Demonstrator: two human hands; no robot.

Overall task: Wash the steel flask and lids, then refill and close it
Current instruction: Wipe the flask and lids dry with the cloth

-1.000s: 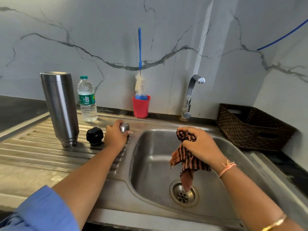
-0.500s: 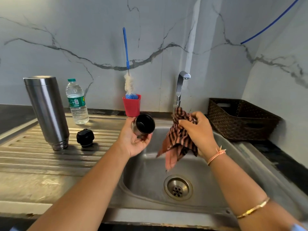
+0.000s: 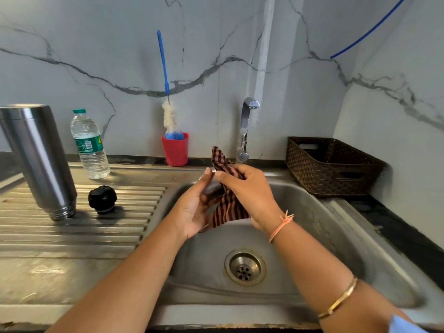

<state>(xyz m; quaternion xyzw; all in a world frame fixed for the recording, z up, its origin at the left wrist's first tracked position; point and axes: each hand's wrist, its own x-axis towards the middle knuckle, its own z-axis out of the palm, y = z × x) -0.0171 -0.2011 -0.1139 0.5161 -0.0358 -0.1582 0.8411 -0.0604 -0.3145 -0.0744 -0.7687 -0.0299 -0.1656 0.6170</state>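
Flask [image 3: 40,162] stands inverted on drainboard [image 3: 72,234], black lid [image 3: 102,199] just beside it. Over sink [image 3: 336,236], left hand [image 3: 192,210] grip curls round steel lid [image 3: 212,169]; right hand [image 3: 249,191] grip clutches striped cloth [image 3: 228,207] against it.

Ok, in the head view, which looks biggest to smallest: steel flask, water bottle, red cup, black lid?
1. steel flask
2. water bottle
3. red cup and black lid look about alike; the lid sits nearer, so I won't rank them.

No legible text, water bottle label [image 3: 88,144] too blurred
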